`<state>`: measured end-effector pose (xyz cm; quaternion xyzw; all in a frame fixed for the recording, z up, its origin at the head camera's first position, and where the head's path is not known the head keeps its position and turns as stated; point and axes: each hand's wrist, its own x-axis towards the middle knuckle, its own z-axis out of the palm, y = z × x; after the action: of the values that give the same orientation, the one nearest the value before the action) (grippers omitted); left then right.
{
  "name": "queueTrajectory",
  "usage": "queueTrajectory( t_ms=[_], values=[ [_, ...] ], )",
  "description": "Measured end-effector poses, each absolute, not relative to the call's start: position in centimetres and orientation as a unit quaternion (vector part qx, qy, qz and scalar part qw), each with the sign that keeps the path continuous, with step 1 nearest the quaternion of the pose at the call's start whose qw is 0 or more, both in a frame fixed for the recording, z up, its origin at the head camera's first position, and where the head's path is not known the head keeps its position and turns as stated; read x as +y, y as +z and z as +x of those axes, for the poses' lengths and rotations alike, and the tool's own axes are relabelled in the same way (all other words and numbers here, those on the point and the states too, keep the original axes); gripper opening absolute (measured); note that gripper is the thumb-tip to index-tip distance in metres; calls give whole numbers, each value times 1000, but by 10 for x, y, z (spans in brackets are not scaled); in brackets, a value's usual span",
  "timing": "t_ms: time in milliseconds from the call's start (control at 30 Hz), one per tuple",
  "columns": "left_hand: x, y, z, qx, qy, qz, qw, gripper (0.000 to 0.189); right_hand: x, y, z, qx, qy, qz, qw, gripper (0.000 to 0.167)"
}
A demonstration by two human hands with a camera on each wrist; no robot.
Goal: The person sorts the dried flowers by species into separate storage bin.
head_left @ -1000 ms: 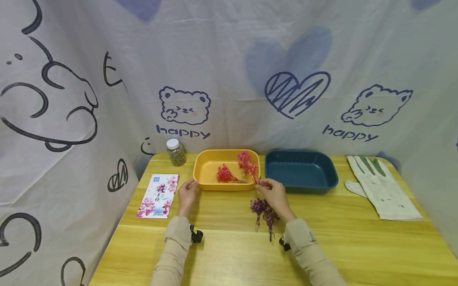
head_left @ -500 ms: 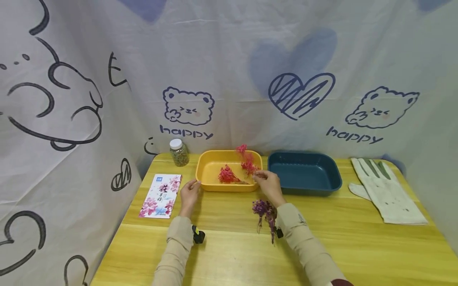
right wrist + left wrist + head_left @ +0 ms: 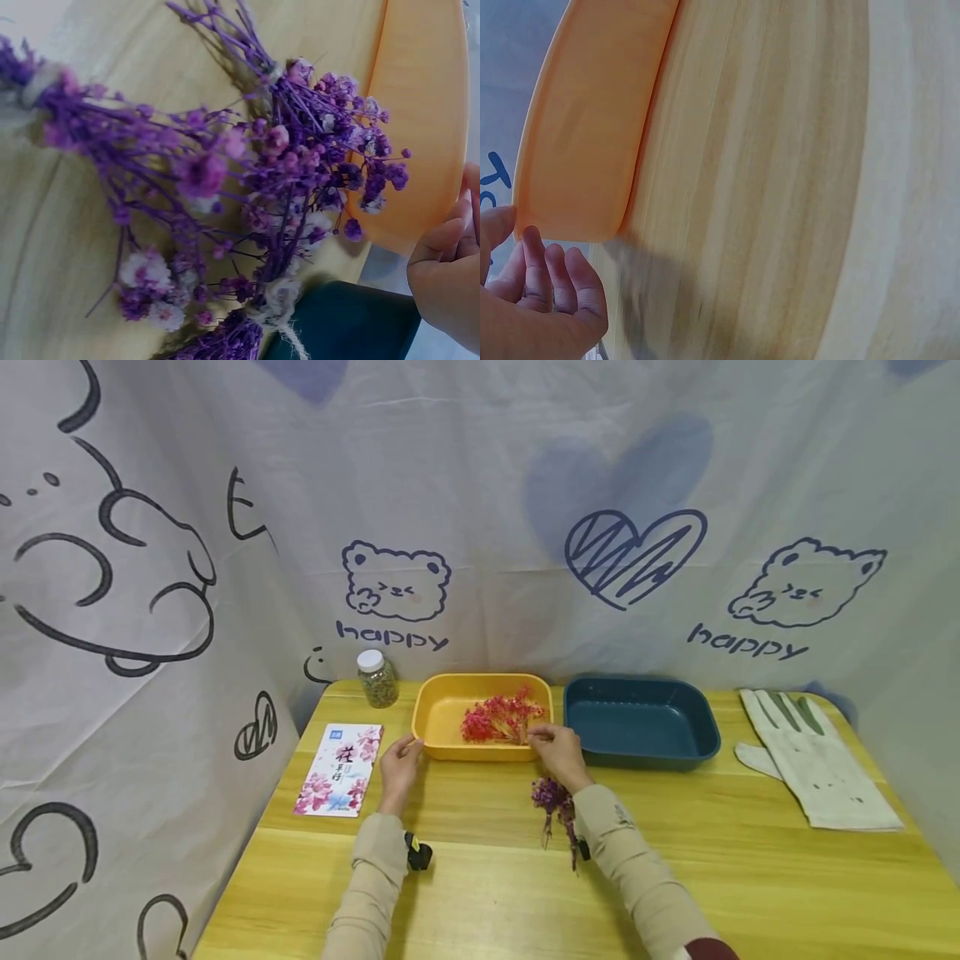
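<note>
My left hand pinches the front left corner of the yellow tray; in the left wrist view, thumb and fingers meet at the orange-looking tray's rim. At the tray's front right corner, the curled fingers of my right hand are at the stems of a bunch of pink dried flowers. Another pink dried bunch lies beside it in the tray, their blossoms overlapping. Below my right wrist are purple dried flowers, tied with twine. The right wrist view shows these purple bunches close up.
A dark blue tray stands right of the yellow one. White work gloves lie at the far right. On the left are a flower-printed packet and a white-capped jar. A printed curtain hangs behind the wooden table.
My right hand has tipped the upright pink bunch over and lowered it into the yellow tray, beside the other bunch. The left hand has stayed at the tray's corner. The view has shifted slightly.
</note>
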<state>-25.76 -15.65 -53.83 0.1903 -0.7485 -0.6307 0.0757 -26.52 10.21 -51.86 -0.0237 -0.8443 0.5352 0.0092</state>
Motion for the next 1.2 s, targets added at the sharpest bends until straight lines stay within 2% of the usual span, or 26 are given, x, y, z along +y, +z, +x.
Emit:
queueTrajectory(
  t_ms=[333, 667, 1200],
  values=[
    [-156, -541, -258, -734, -652, 172, 88, 41, 107, -515, -260, -843, 537, -31, 11, 21],
    [-157, -537, -257, -748, -632, 189, 70, 39, 124, -494, -241, -837, 542, -34, 67, 21],
    [-151, -540, -252, -754, -630, 175, 58, 45, 230, -489, -218, -821, 519, -184, 152, 29]
  ],
)
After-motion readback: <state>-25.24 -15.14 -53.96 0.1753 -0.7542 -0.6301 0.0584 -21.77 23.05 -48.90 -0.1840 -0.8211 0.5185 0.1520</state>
